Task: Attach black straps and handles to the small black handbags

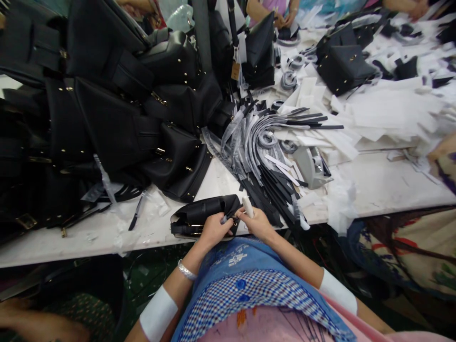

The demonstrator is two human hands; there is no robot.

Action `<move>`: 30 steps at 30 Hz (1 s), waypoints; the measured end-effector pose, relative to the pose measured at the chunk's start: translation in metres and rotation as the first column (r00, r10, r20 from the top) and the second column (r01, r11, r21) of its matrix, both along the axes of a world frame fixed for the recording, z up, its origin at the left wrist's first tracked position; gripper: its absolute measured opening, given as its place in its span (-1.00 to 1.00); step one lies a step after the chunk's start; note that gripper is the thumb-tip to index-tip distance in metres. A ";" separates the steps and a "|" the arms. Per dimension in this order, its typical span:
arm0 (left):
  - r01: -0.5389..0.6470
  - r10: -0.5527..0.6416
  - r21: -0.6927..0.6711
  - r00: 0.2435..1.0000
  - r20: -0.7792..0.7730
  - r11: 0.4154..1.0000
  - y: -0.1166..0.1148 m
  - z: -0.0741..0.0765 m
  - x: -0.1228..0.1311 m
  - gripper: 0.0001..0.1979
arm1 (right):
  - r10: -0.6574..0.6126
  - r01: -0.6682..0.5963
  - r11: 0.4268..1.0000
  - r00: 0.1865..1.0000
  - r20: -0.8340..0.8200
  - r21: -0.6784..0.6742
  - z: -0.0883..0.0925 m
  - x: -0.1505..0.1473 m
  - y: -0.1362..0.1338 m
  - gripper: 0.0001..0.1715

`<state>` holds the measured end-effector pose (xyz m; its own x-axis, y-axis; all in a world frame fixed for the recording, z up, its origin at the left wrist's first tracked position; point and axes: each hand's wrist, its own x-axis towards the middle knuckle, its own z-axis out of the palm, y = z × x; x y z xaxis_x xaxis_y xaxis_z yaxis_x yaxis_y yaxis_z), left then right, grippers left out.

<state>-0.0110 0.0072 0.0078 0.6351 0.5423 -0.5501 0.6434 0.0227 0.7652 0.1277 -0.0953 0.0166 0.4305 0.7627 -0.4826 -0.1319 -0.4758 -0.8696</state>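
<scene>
A small black handbag with gold-coloured metal fittings lies at the table's front edge, right before my body. My left hand is closed on the bag's right end, its fingers pinching black material there. Close beside it, my right hand is closed too, thumb and fingertips meeting my left fingers at that same end. A white, stubby piece sticks up from my right hand; whether it is a covered finger or a tool handle I cannot tell. What lies between the fingertips is mostly hidden.
Black handbags are piled high on the left. Plastic-wrapped black straps fan out ahead, beside a grey holder. White sheets and another black bag lie at right. Other people's hands work across the white table.
</scene>
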 end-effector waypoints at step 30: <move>-0.057 0.109 -0.285 0.979 0.173 0.957 -0.012 0.069 -0.144 -0.67 | 0.331 -0.499 0.855 0.322 0.887 -0.137 0.051 0.033 0.043 -0.55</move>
<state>-0.1554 -0.0045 0.0765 0.6990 0.4403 -0.5635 0.4783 0.2979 0.8261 0.1612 -0.0525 0.0676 0.1460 0.9872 0.0643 0.8944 -0.1039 -0.4350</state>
